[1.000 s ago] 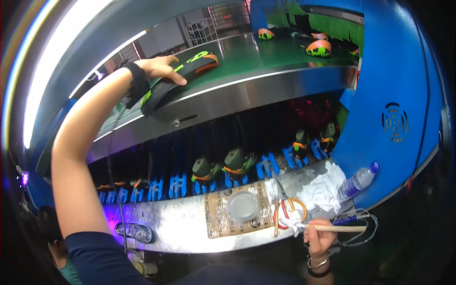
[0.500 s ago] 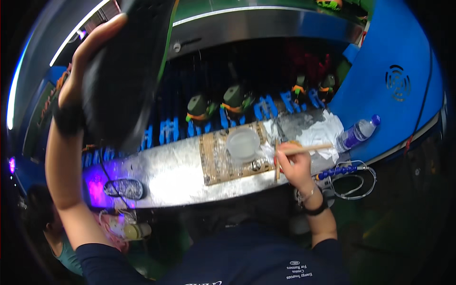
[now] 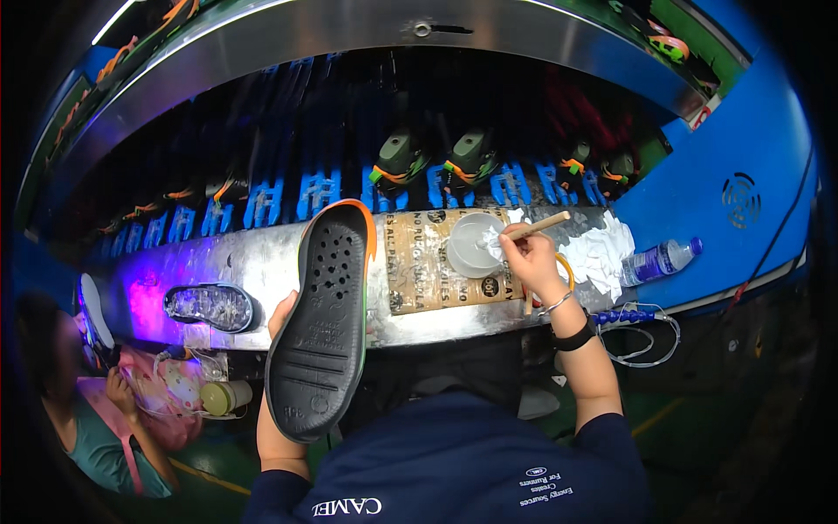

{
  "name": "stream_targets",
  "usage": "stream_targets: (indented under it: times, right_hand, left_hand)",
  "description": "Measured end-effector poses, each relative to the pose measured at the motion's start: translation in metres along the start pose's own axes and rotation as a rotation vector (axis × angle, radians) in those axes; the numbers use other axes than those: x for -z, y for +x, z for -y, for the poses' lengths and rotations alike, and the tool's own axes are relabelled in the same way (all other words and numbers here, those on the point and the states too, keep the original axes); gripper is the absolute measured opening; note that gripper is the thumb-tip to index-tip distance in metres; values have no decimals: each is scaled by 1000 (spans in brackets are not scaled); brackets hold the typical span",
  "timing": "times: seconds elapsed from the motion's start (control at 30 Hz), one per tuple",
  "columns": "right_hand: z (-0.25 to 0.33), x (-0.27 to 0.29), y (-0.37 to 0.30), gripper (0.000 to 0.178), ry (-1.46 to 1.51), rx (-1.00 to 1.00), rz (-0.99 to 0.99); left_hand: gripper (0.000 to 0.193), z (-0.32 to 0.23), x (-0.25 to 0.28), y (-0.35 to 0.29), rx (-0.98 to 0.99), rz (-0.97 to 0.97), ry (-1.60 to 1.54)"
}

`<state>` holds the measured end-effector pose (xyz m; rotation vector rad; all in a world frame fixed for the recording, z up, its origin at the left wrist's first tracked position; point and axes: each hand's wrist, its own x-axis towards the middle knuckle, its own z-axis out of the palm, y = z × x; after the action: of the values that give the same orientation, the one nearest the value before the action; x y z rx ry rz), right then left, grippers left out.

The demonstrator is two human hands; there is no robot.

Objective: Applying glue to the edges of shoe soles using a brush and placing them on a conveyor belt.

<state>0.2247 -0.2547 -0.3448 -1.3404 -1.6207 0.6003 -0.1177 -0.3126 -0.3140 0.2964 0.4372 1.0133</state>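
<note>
My left hand (image 3: 282, 313) grips a black shoe sole (image 3: 323, 314) with an orange-and-green rim, holding it upright in front of me; most of the hand is behind it. In the sole's heel or toe end several small holes show. Pinched in my right hand (image 3: 531, 262) is a brush (image 3: 543, 225) with a pale wooden handle. Its whitish end reaches into a round translucent tub (image 3: 467, 255). Under the tub lies a flat piece of brown printed cardboard (image 3: 415, 284), taped on the metal ledge (image 3: 415, 327).
Another sole (image 3: 209, 307) lies at left under purple light. Crumpled white paper (image 3: 602, 253) and a bottle (image 3: 663, 260) are at right. Blue racks (image 3: 319, 192) hold green-orange shoe uppers (image 3: 471, 157) behind. A seated person (image 3: 113, 437) works at far left, near a pale green container (image 3: 225, 397).
The sole came down from high at upper left to in front of me, its inner face now showing. My right hand moved the brush end into the tub.
</note>
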Motion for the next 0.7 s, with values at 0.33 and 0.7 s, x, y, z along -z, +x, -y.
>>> stream_targets:
  times: [0.33,0.7]
  right_hand:
    - [14,3,-1,11,9,-34,-26]
    - [97,-2,-18,10,171,245,189]
  left_hand:
    - [43,-12,-7,-10,40,-174,16]
    - [39,11,-48,8,331,-22,188]
